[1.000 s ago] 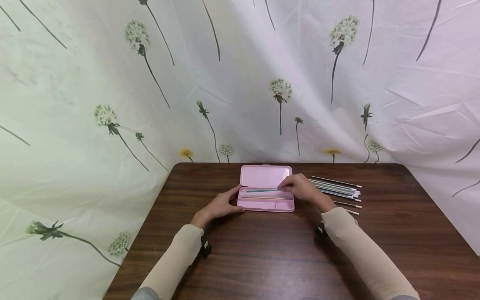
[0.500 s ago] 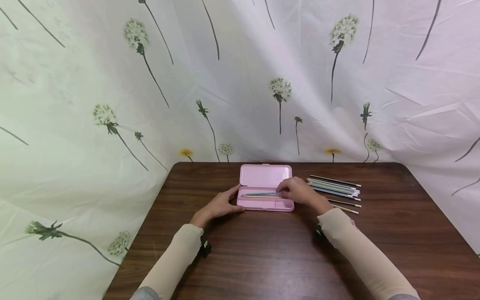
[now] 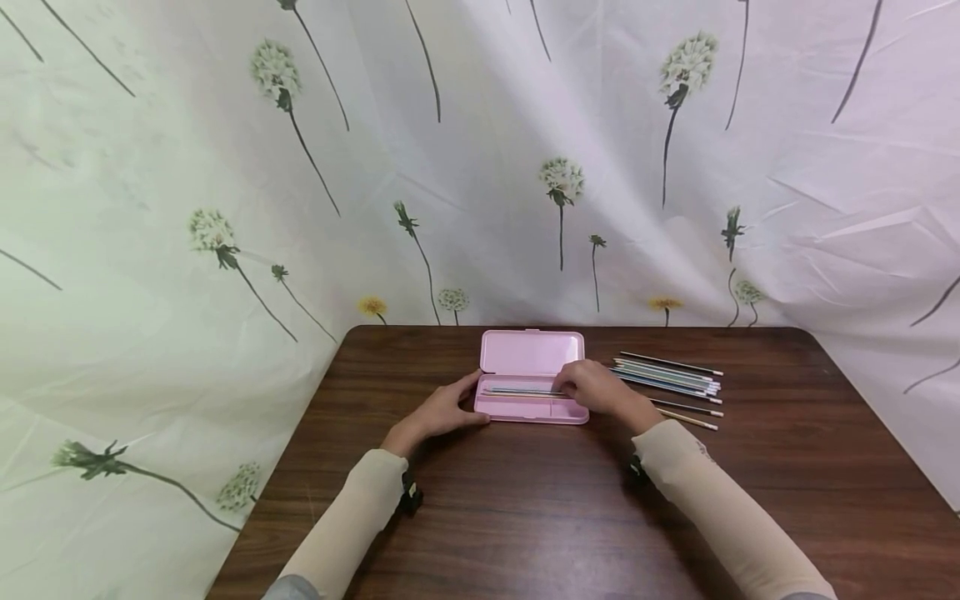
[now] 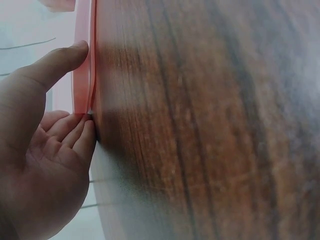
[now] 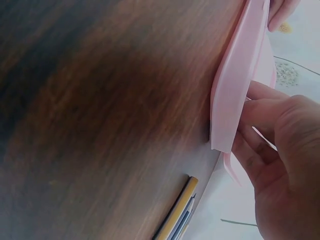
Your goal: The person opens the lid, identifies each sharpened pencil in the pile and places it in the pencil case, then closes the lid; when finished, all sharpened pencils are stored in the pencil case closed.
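A pink pencil case (image 3: 517, 409) lies on the table with its lid (image 3: 528, 352) raised. In the head view my left hand (image 3: 442, 408) holds the case's left end, its thumb at the front edge and fingers by the back left corner. The left wrist view shows that thumb (image 4: 62, 61) against the case wall (image 4: 82, 90). My right hand (image 3: 598, 388) reaches into the case's right end, fingertips at the ends of a few slim pencils (image 3: 519, 391) in the long rear compartment. In the right wrist view those fingertips are hidden behind the case wall (image 5: 235, 90).
Right of the case, several pencils (image 3: 667, 374) lie in a loose bundle on the brown table (image 3: 517, 508), with a couple more set apart nearer the front. A white cloth with a dandelion print (image 3: 480, 167) hangs behind the table.
My right hand has brought a bluish pencil down into the rear compartment, laying it alongside the pencil there. The left hand has stayed in place on the case.
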Demonstrator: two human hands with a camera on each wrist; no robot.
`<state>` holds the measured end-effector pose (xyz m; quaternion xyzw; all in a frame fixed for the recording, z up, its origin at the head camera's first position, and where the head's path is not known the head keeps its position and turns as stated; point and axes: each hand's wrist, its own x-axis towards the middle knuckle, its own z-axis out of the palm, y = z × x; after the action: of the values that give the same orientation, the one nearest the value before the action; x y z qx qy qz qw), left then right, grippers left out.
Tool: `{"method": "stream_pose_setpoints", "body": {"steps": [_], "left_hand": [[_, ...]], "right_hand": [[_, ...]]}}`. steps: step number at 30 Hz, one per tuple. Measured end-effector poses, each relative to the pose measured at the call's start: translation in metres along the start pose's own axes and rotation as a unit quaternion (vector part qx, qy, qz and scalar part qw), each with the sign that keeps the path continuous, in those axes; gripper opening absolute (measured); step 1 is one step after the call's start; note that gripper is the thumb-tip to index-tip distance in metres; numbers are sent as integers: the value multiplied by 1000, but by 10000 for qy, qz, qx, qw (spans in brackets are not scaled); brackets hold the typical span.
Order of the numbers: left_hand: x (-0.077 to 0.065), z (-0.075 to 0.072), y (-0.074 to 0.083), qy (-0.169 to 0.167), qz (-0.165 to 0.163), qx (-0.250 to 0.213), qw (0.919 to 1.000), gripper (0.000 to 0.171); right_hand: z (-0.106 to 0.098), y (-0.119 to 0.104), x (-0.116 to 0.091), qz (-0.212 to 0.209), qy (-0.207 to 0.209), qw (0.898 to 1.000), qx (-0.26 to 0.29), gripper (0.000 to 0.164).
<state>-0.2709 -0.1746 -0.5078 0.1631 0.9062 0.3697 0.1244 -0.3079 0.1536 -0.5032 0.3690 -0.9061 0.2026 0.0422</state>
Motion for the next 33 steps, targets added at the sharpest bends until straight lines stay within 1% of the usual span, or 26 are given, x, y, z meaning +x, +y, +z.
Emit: {"method": "stream_pose_setpoints", "body": {"steps": [8, 11, 15, 18, 21, 24, 27, 30, 33], "left_hand": [[0, 0, -1, -20, -59, -6, 10000, 92], [-1, 0, 0, -25, -54, -9, 10000, 93], [0, 0, -1, -28, -25, -18, 10000, 92], [0, 0, -1, -27, -34, -52, 10000, 91], [0, -1, -1, -22, -20, -46, 10000, 92], [1, -1, -2, -36, -10, -32, 10000, 92], [2, -1, -2, -61, -29, 3, 10000, 93], [2, -1, -3, -60, -22, 38, 10000, 93], [2, 0, -3, -55, -13, 18, 10000, 93]], "right_hand": [[-3, -2, -1, -62, -57, 9999, 94, 27], [-6, -4, -1, -25, -68, 9999, 116, 25], [-14, -3, -3, 129, 67, 9997, 198, 19], [-27, -2, -4, 198, 224, 9990, 337, 16], [-46, 1, -8, 268, 299, 9980, 478, 15], [-65, 7, -16, 478, 366, 9966, 567, 15], [-83, 15, -28, 598, 473, 9951, 623, 15], [-98, 23, -42, 803, 534, 9935, 607, 14], [-110, 31, -58, 1026, 601, 9913, 559, 15]]}}
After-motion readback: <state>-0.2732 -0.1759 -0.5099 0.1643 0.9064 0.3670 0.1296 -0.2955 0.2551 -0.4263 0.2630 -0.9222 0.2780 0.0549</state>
